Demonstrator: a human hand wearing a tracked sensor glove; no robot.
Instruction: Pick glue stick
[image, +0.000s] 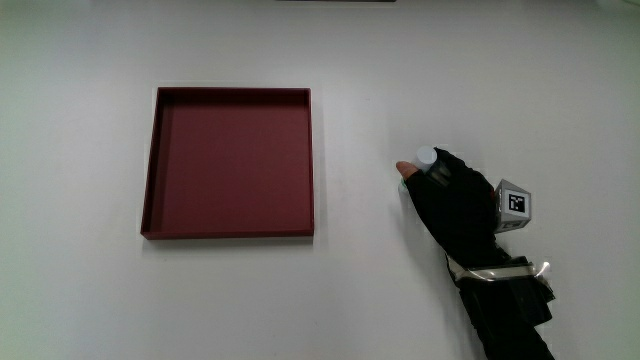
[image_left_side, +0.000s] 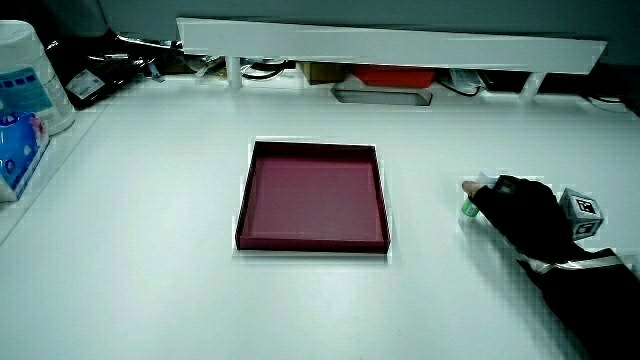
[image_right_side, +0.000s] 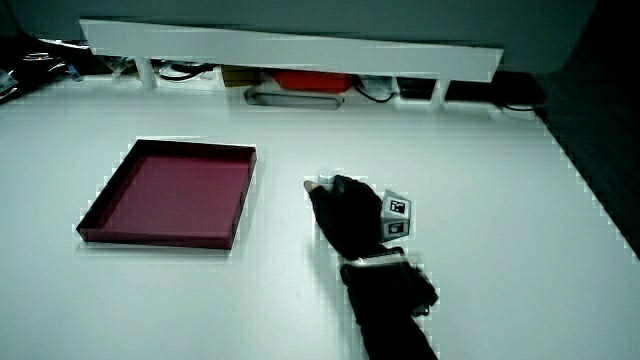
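A white table (image: 90, 300) carries a shallow dark red tray (image: 150, 165), square and with nothing in it. Well apart from the tray, the hand (image: 455, 195) lies on the table, a patterned cube (image: 513, 205) on its back. Its fingers (image: 410, 170) are clamped around the glue stick (image: 426, 157), which stands upright on the table with its white cap showing above them.

My feeds are evenly lit from overhead; the plain white table (image: 300, 300) looks bright with only soft shadows, and both side views go dimmer and bluish, with jagged edges.
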